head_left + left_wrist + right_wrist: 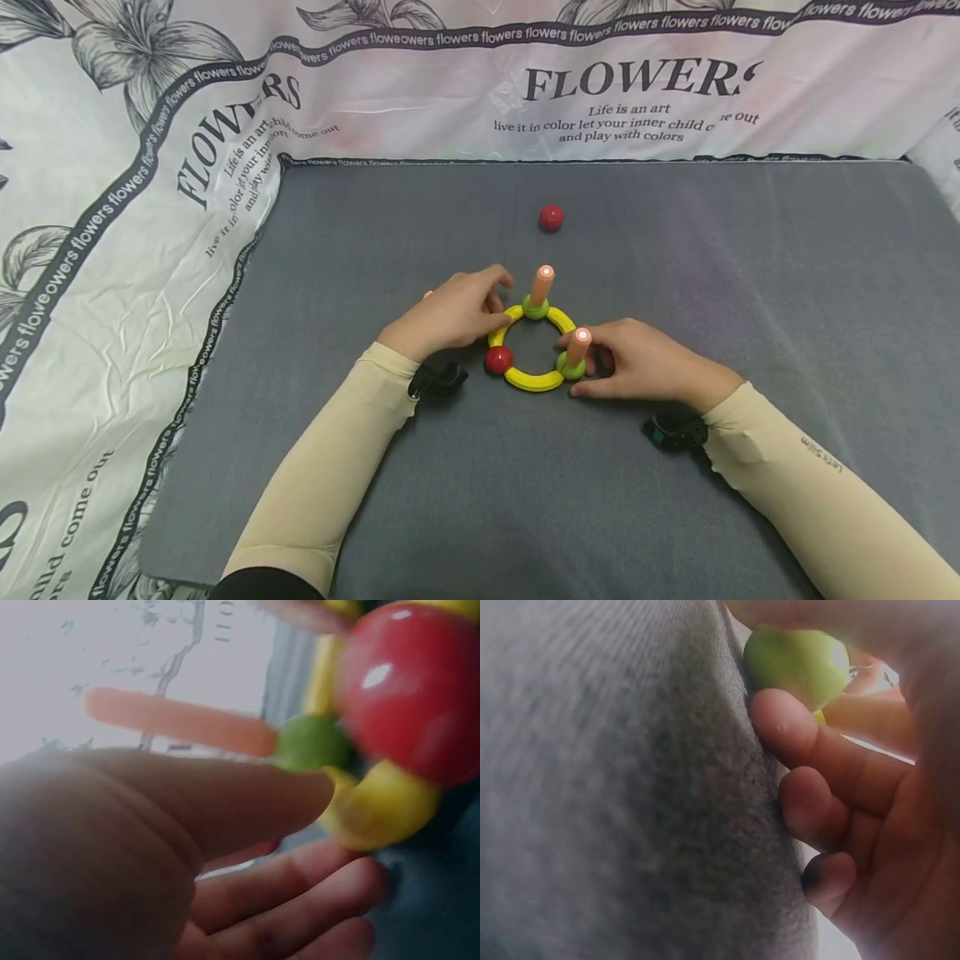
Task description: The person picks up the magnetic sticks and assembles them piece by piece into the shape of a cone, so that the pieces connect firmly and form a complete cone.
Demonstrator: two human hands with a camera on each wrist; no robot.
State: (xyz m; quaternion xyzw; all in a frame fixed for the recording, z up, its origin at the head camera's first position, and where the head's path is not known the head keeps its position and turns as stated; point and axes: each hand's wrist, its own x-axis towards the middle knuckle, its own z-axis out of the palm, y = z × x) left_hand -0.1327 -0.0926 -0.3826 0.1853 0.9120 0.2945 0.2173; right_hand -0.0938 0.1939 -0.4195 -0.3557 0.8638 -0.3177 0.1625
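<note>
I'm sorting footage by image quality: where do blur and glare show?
Head: fairly crisp, lettering readable on the printed cloth. Left wrist: soft, white highlights on the red ball, cloth washed out. Right wrist: grey mat largely blurred, sheen on the green ball.

You wear a cream left sleeve [322,467] meeting black fabric [266,585] at its near end, a matching right sleeve [825,508] with small dark lettering [822,454], and a black device [677,428] at each wrist.

Orange pegs [542,287] obstructing, room inside ring [534,382]
</note>
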